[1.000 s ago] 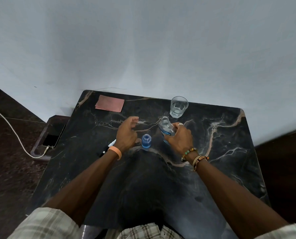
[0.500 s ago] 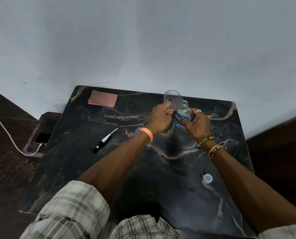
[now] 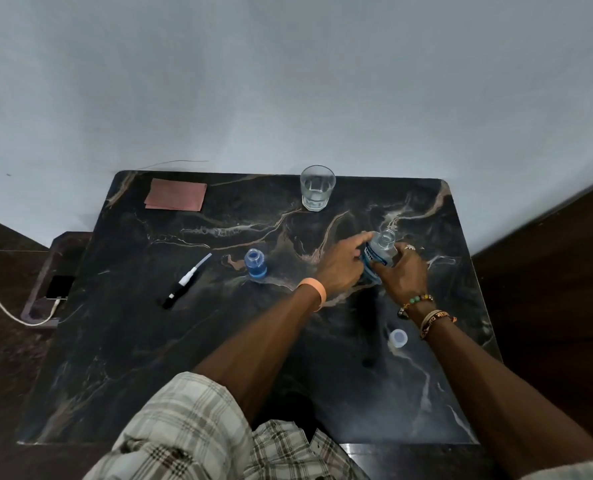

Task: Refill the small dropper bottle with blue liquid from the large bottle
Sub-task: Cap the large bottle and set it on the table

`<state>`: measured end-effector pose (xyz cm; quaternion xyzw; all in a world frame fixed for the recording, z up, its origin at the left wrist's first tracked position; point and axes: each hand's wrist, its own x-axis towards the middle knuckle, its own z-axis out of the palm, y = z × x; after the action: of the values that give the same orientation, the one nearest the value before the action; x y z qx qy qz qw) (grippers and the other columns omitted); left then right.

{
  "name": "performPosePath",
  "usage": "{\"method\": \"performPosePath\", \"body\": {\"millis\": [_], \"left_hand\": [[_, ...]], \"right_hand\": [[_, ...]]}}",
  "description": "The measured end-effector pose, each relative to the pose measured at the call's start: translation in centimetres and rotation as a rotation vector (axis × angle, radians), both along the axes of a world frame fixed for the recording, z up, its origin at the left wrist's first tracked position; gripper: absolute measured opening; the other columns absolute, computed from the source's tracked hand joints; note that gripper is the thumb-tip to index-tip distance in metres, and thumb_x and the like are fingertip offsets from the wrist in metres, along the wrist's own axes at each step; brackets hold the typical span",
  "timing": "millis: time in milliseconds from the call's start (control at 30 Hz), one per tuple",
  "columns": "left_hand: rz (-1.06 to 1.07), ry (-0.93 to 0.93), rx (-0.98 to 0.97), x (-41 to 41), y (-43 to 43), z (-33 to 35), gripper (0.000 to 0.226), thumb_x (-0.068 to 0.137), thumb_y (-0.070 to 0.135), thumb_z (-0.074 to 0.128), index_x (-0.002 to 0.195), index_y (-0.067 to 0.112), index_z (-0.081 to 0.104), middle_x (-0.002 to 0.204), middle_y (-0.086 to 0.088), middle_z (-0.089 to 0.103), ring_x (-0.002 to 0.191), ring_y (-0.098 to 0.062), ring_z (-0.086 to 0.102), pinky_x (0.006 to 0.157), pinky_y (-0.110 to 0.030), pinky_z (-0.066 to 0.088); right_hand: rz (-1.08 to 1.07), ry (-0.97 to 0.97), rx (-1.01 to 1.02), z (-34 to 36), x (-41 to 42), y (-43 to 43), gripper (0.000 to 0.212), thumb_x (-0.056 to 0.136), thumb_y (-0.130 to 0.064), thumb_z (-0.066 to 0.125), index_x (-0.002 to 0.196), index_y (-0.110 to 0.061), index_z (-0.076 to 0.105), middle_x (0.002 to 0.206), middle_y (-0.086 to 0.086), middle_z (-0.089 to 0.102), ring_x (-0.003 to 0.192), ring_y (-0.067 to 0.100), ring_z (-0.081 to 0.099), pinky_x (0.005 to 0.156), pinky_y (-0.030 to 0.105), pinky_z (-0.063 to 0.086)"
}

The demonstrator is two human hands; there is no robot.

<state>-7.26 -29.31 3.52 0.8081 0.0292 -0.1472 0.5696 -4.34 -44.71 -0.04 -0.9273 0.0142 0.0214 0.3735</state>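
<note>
The large bottle [image 3: 381,252] stood on the right part of the dark desk [image 3: 149,375], with its top open. Both hands were on it and hid its lower half, so how much blue liquid was inside could not be seen. The right hand [image 3: 404,277] had its fingers and thumb curled round the bottle's side. The left hand [image 3: 342,268] reached in from the other side. Its pointing finger [image 3: 359,241] lay out straight against the bottle near the neck, but its other fingers were hidden, so it was not clear if this hand was gripping.

The small dropper bottle [image 3: 255,263] stood alone, open and blue, well to the left of the hands. Its dropper [image 3: 184,282] lay flat on the desk farther left. A small pale cap [image 3: 398,338] sat near the right wrist. A glass [image 3: 317,187] with some water and a pink cloth [image 3: 176,199] were at the far edge. A phone [image 3: 59,287] on a white cable lay lower down on the left, dim and hard to make out.
</note>
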Motion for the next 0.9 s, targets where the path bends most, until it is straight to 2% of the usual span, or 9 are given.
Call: {"method": "performPosePath", "body": {"millis": [67, 133, 200, 333, 467, 567, 667, 800, 900], "left_hand": [[-0.042, -0.006, 0.011, -0.4, -0.2, -0.3, 0.070, 0.085, -0.011, 0.048, 0.148, 0.019, 0.042, 0.152, -0.002, 0.043, 0.127, -0.020, 0.055, 0.102, -0.025, 0.047], [-0.067, -0.001, -0.043, -0.8, -0.3, -0.6, 0.071, 0.084, -0.009, 0.052, 0.149, 0.018, 0.039, 0.150, -0.003, 0.046, 0.128, -0.021, 0.055, 0.108, -0.038, 0.045], [-0.058, 0.003, -0.061, -1.0, -0.2, -0.9, 0.074, 0.083, -0.010, 0.051, 0.150, 0.017, 0.037, 0.149, -0.003, 0.048, 0.127, -0.020, 0.055, 0.106, -0.035, 0.047], [-0.031, 0.018, -0.037, -1.4, -0.1, -1.3, 0.077, 0.082, -0.016, 0.046, 0.151, 0.015, 0.035, 0.150, -0.005, 0.045, 0.126, -0.022, 0.055, 0.091, -0.013, 0.047], [0.027, 0.042, 0.035, -1.9, 0.7, -2.1, 0.073, 0.084, -0.016, 0.045, 0.149, 0.015, 0.037, 0.153, -0.007, 0.042, 0.130, -0.028, 0.051, 0.101, -0.028, 0.047], [0.055, 0.003, 0.110, -2.2, 1.3, -2.8, 0.063, 0.085, -0.014, 0.047, 0.143, 0.012, 0.046, 0.147, -0.007, 0.050, 0.122, -0.026, 0.058, 0.099, -0.032, 0.050], [0.073, 0.007, 0.157, -2.4, 1.8, -3.7, 0.055, 0.084, -0.011, 0.051, 0.135, 0.011, 0.055, 0.135, -0.007, 0.061, 0.114, -0.021, 0.063, 0.095, -0.031, 0.052], [0.018, 0.069, 0.171, -3.0, 1.7, -5.0, 0.040, 0.087, -0.006, 0.056, 0.124, 0.008, 0.062, 0.118, -0.008, 0.069, 0.109, -0.020, 0.065, 0.095, -0.034, 0.054], [-0.036, 0.114, 0.150, -3.9, 0.5, -5.8, 0.033, 0.088, -0.002, 0.060, 0.119, 0.007, 0.065, 0.110, -0.008, 0.071, 0.103, -0.019, 0.066, 0.091, -0.031, 0.055]], "right_hand": [[-0.014, 0.010, -0.006, -0.3, -0.1, -0.2, 0.033, 0.073, -0.021, 0.081, 0.101, -0.013, 0.065, 0.096, 0.006, 0.072, 0.082, 0.020, 0.066, 0.070, 0.030, 0.052], [-0.032, 0.015, -0.013, -0.5, -0.2, -0.3, 0.030, 0.073, -0.021, 0.081, 0.096, -0.015, 0.063, 0.095, 0.006, 0.072, 0.082, 0.023, 0.067, 0.073, 0.036, 0.055], [-0.039, 0.016, -0.017, -0.5, -0.1, -0.3, 0.031, 0.073, -0.022, 0.081, 0.096, -0.017, 0.062, 0.095, 0.006, 0.072, 0.083, 0.023, 0.067, 0.074, 0.035, 0.055], [-0.027, 0.045, -0.002, -0.4, -0.2, -0.2, 0.039, 0.069, -0.023, 0.084, 0.096, -0.023, 0.056, 0.098, 0.005, 0.071, 0.081, 0.020, 0.066, 0.073, 0.035, 0.057], [-0.001, 0.119, 0.003, -0.4, -0.4, -0.7, 0.075, 0.062, -0.023, 0.088, 0.126, -0.011, 0.052, 0.111, 0.006, 0.065, 0.094, 0.022, 0.065, 0.078, 0.036, 0.057], [0.007, 0.133, 0.014, -0.1, -1.2, -1.9, 0.094, 0.059, -0.026, 0.087, 0.139, -0.013, 0.041, 0.105, 0.000, 0.062, 0.088, 0.017, 0.063, 0.073, 0.031, 0.056], [-0.024, 0.161, -0.060, 0.0, -2.7, -3.9, 0.077, 0.061, -0.037, 0.081, 0.129, -0.017, 0.050, 0.099, -0.004, 0.061, 0.087, 0.016, 0.062, 0.072, 0.035, 0.056], [-0.028, 0.327, -0.149, -0.4, -4.8, -6.4, 0.046, 0.067, -0.041, 0.080, 0.106, -0.024, 0.062, 0.096, -0.006, 0.063, 0.087, 0.014, 0.061, 0.074, 0.033, 0.054], [0.185, 0.402, -0.303, -0.3, -6.6, -7.3, 0.027, 0.068, -0.043, 0.079, 0.089, -0.029, 0.068, 0.085, -0.011, 0.065, 0.077, 0.006, 0.061, 0.071, 0.030, 0.054]]}}
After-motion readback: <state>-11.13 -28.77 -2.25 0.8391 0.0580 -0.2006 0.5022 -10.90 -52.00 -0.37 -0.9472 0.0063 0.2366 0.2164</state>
